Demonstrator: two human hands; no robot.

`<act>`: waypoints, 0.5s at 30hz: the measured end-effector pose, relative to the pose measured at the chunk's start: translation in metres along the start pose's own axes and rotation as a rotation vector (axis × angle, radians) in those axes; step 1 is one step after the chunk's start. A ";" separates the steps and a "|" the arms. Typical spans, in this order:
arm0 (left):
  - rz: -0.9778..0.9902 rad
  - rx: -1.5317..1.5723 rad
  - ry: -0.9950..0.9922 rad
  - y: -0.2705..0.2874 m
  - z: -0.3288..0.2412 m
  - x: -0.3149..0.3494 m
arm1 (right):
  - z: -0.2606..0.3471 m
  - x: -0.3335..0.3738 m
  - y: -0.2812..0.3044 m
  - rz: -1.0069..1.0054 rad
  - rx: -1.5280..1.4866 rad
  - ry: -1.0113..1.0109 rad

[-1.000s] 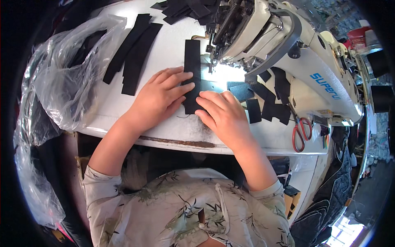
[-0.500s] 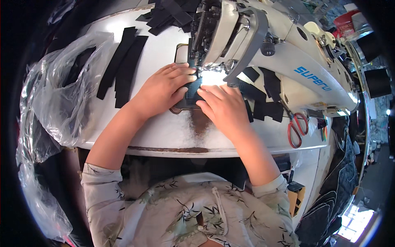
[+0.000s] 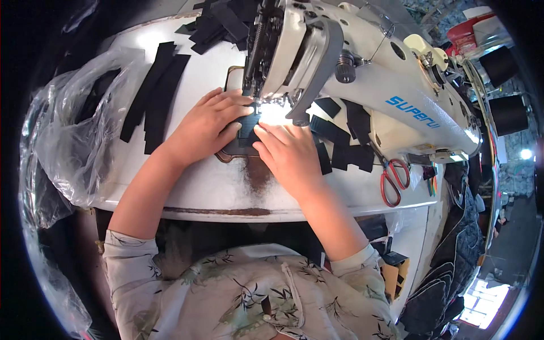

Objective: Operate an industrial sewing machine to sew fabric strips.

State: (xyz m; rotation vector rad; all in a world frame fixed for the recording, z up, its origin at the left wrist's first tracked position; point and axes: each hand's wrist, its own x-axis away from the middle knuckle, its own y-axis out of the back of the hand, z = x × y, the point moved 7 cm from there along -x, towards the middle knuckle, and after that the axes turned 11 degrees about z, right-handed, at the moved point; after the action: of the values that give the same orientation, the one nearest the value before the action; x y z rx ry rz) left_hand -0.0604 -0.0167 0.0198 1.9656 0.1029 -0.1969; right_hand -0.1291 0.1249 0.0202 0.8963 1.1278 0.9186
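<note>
At the lit needle area of a white sewing machine, a dark piece of fabric lies on the machine bed. My left hand rests on the left side of this fabric, palm down, its fingers stretched toward the needle and its thumb apart. On the other side, my right hand lies with extended fingers just in front of the presser foot. Its fingertips are partly lost in the bright lamp glare. The fabric's far part is hidden behind the machine head.
Two long black strips lie left of my left hand, beside a clear plastic bag. More black strips are heaped at the back. Right of the machine bed are short black pieces and red-handled scissors.
The whole view has shifted slightly, so the machine and table sit further left in the picture. Both hands stay beside the needle in nearly the same pose.
</note>
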 end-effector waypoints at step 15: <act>-0.031 -0.176 0.017 -0.004 -0.012 0.008 | 0.007 0.003 0.008 0.008 -0.023 0.050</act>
State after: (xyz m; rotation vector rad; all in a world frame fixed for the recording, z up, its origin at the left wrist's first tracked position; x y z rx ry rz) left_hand -0.0525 -0.0041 0.0193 1.7913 0.1565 -0.1854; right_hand -0.1229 0.1298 0.0280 0.8637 1.1546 0.9637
